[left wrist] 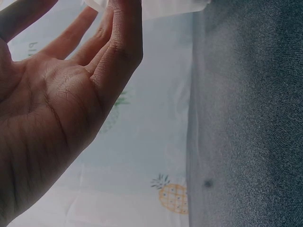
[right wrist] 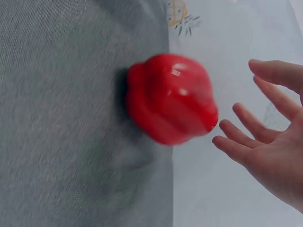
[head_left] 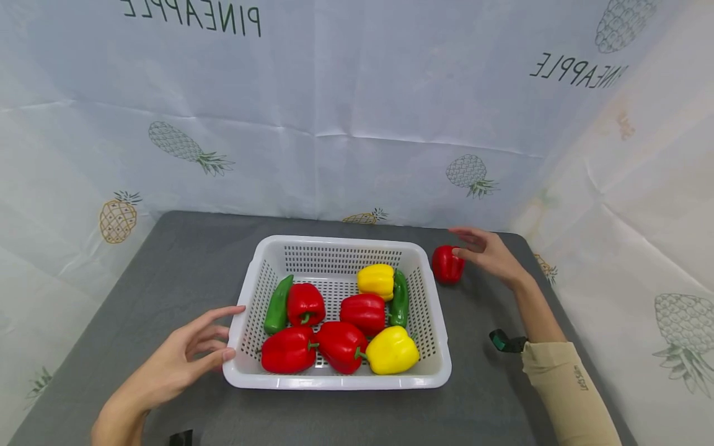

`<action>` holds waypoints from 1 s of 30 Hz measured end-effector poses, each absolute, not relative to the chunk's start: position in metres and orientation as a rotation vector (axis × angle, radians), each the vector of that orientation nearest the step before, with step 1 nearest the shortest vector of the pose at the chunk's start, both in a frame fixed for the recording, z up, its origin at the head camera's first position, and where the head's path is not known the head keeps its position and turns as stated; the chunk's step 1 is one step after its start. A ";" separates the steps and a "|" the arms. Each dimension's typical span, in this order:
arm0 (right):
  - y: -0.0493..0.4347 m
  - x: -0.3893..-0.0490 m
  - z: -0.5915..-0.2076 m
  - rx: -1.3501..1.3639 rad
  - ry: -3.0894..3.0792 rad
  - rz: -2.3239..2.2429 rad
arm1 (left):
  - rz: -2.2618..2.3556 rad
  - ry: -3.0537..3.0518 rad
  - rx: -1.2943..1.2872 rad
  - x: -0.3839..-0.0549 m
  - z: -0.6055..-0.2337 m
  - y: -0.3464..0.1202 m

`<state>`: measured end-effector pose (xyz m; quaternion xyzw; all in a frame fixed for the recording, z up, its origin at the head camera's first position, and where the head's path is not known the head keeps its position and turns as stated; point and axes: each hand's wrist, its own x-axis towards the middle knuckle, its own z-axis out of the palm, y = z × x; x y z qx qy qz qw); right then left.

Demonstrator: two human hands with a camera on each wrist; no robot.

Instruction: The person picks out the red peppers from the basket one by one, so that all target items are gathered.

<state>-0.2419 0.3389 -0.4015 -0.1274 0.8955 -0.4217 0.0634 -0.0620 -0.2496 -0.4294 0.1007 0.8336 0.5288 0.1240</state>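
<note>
A white plastic basket (head_left: 340, 381) with perforated walls holds several red bell peppers (head_left: 341, 347), two yellow bell peppers (head_left: 392, 350) and two long, dark green vegetables (head_left: 279, 305). At the basket's left rim, my left hand (head_left: 173, 362) touches with extended fingertips and thumb; only a bit of that rim (left wrist: 175, 6) shows in the left wrist view. Outside the basket, to its right, another red bell pepper (head_left: 446, 265) rests on the table. My right hand (head_left: 491, 257) is beside it with fingers spread. The right wrist view shows a gap between the fingers (right wrist: 236, 139) and this pepper (right wrist: 170, 99).
A dark grey cloth covers the table (head_left: 195, 266). Behind and beside it hangs a white curtain (head_left: 334, 80) printed with pineapples. A dark strap (head_left: 507, 342) is by my right wrist, and a small black object (head_left: 181, 438) shows at the bottom edge.
</note>
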 end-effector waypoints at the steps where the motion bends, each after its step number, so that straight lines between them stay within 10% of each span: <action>1: 0.337 -0.241 -0.400 -0.399 2.715 -1.273 | 1.546 2.428 0.298 -0.062 -0.429 -0.250; 30: 0.260 -0.236 -0.346 -0.714 2.620 -1.327 | 1.579 2.405 0.332 -0.062 -0.430 -0.251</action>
